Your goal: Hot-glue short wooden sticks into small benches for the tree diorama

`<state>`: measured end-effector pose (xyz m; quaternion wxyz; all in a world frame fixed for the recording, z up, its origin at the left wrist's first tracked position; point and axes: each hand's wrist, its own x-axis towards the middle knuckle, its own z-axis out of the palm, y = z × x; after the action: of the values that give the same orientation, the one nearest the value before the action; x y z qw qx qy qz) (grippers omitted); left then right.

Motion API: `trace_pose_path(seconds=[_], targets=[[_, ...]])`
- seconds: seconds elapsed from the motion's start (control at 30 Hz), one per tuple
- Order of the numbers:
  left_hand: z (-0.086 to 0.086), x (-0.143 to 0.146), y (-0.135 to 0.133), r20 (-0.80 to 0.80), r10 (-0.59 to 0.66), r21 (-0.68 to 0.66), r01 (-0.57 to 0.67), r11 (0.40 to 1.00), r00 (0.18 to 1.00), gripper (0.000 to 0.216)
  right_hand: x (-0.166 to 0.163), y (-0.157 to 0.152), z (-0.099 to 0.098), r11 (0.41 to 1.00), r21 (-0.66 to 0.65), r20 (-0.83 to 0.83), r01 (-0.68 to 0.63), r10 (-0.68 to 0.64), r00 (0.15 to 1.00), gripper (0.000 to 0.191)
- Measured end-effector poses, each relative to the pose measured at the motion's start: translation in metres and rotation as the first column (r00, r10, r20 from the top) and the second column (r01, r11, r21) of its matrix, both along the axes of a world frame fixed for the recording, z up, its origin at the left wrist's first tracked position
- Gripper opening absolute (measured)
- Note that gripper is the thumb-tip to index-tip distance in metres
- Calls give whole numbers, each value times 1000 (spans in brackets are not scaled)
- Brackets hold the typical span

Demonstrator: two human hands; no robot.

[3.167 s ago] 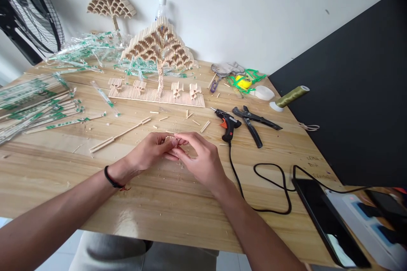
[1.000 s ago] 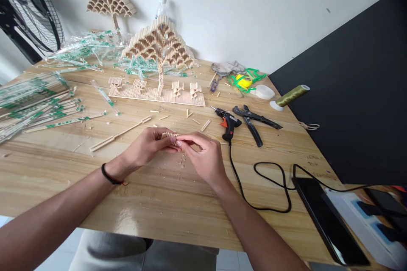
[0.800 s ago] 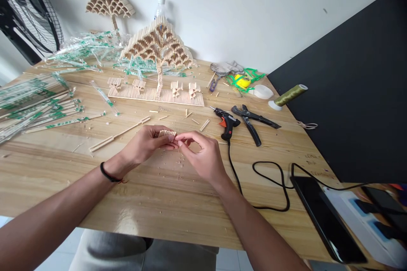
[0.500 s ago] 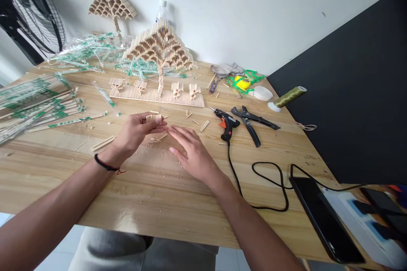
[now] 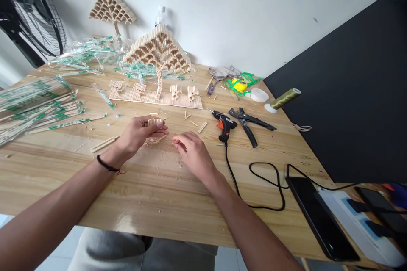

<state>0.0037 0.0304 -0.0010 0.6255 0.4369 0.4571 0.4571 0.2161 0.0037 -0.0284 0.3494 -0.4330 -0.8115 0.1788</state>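
Note:
My left hand (image 5: 133, 134) grips a small panel of short wooden sticks (image 5: 154, 122) laid side by side, the thumb pressing on its front. To its right, apart from the panel, my right hand (image 5: 195, 152) has its thumb and fingertips pinched together; whatever may be between them is too small to make out. Wood crumbs and short stick pieces (image 5: 202, 127) lie on the table around both hands. Behind them stands a stick-built tree model (image 5: 159, 57) on a slatted base (image 5: 133, 96) with several small stick tables.
A hot glue gun (image 5: 226, 125) and black-handled pliers (image 5: 251, 123) lie to the right, a cable trailing forward past a phone (image 5: 321, 218). Wrapped chopsticks (image 5: 34, 93) cover the left side. A thread spool (image 5: 284, 100) is at the right edge, a fan (image 5: 34, 8) at the far left.
My right hand has drawn back slightly from my left hand, and its outstretched fingers have curled into a pinch. The left hand still holds the panel. The view has shifted slightly.

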Motion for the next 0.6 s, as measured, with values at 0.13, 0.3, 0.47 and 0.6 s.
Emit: trace_pose_path(seconds=[0.13,0.3,0.47,0.6], targets=[[-4,4,-4,-86,-95,23,97,995,992,48,6,-2,8,985,-164,-255,51,-92,963,12],[-6,15,-13,-130,-281,65,291,954,951,43,10,-4,13,927,-373,-492,-46,-156,856,12],[-2,22,-20,-89,-336,39,341,939,938,39,6,-8,13,924,-382,-482,-20,-181,857,14],[-3,21,-21,-75,-325,36,329,944,943,37,4,-9,12,931,-365,-491,2,-195,849,14]])
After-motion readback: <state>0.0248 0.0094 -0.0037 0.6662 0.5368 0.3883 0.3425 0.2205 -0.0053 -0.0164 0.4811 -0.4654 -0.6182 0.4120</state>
